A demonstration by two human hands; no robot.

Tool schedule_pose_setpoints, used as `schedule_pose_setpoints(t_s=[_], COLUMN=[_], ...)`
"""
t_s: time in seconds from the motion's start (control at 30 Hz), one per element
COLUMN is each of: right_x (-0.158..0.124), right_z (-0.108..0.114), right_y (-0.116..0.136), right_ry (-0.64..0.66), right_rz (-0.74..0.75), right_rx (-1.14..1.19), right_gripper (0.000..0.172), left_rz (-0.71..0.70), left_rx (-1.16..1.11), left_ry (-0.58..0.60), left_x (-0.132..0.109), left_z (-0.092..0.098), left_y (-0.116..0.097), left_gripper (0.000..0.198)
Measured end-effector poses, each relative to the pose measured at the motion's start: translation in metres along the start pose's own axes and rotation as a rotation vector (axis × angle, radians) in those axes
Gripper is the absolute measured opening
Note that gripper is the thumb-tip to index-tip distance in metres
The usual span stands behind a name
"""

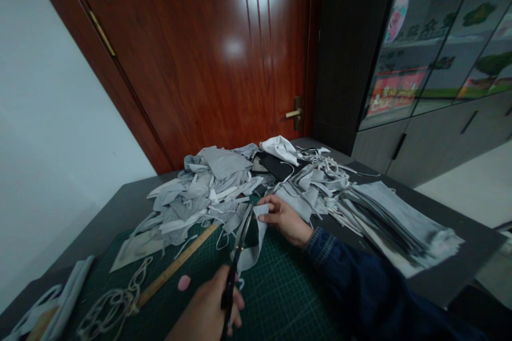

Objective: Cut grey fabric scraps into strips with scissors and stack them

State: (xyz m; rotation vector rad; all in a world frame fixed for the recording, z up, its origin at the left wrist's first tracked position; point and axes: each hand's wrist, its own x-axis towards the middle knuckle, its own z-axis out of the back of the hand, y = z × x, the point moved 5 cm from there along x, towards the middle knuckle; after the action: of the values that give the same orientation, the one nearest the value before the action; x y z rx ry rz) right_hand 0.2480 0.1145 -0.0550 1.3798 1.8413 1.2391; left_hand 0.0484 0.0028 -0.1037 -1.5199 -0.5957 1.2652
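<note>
My left hand (212,303) is closed around the black handles of a pair of scissors (240,250), whose long blades point away from me. The blades lie along a strip of light grey cloth (261,232), and it is unclear whether they are cutting it. Between its thumb and fingers, my right hand (286,218) pinches the upper end of this strip. The rest of the strip hangs in a curve towards the green cutting mat (296,282). Beyond both hands rises a heap of grey cloth scraps (192,192).
A wooden ruler (180,264), a pink chalk piece (184,283) and tangled white cord (116,303) lie to the left. At right sits a stack of grey cloth pieces (400,218). Behind the table (120,200) stand a wooden door (192,64) and a glass-fronted cabinet (384,141).
</note>
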Motion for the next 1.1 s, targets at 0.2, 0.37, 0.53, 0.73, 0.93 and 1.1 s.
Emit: schedule_pose_setpoints(t_s=[0.2, 0.37, 0.53, 0.73, 0.93, 1.1], right_x=[-0.002, -0.006, -0.009, -0.01, -0.01, -0.009], right_z=[0.0, -0.004, -0.011, -0.015, -0.015, -0.015], right_y=[-0.015, -0.02, -0.019, -0.021, -0.022, -0.023], right_ry=[-0.17, -0.215, -0.212, -0.175, -0.171, -0.166], right_rz=[-0.067, -0.071, -0.087, -0.116, -0.12, -0.12], right_rx=[0.044, 0.097, 0.179, 0.249, 0.28, 0.29], right_gripper=[0.045, 0.046, 0.048, 0.045, 0.042, 0.04], left_rz=[-0.013, -0.057, -0.166, -0.206, -0.164, 0.021], left_rx=[0.166, 0.317, 0.422, 0.413, 0.308, 0.098], left_ry=[-0.127, -0.225, -0.217, -0.187, -0.19, -0.175], left_x=[-0.014, -0.011, -0.009, -0.009, -0.008, -0.003], left_z=[-0.008, -0.011, -0.016, -0.021, -0.023, -0.024], left_y=[-0.011, -0.005, -0.008, -0.012, -0.011, -0.009], left_gripper=[0.038, 0.041, 0.037, 0.042, 0.04, 0.042])
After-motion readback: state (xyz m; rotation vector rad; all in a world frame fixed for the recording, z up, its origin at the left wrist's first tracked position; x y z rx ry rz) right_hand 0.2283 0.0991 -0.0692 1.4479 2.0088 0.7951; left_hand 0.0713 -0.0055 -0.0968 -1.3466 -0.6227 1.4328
